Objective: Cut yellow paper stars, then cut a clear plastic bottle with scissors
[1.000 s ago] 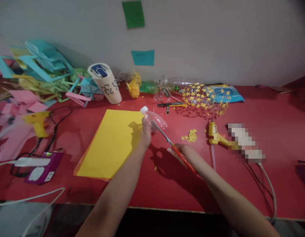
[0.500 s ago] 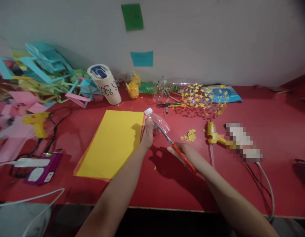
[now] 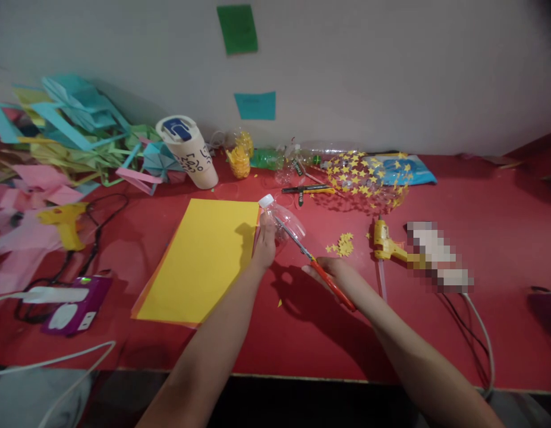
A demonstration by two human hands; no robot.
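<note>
Closed around the neck end of a clear plastic bottle piece point(image 3: 290, 221) with a white cap is my left hand point(image 3: 265, 242). Scissors point(image 3: 332, 282) with red handles are gripped in my right hand point(image 3: 336, 274), their blades pointing up and left against the clear plastic. Whether the blades are parted is too small to tell. Left of my left hand lies a stack of yellow paper point(image 3: 199, 255). Small yellow stars point(image 3: 343, 244) form a pile on the red table point(image 3: 302, 345), just beyond my right hand.
A yellow glue gun point(image 3: 384, 241) is on the right, another point(image 3: 65, 224) on the left near a purple power strip point(image 3: 76, 306). Behind stand a white tumbler point(image 3: 192, 154) and a star-covered clear bottle point(image 3: 368, 175). Folded coloured paper point(image 3: 83, 119) fills the back left.
The view has shifted very slightly. Both hands keep their holds on the bottle piece and scissors, with hardly any visible movement.
</note>
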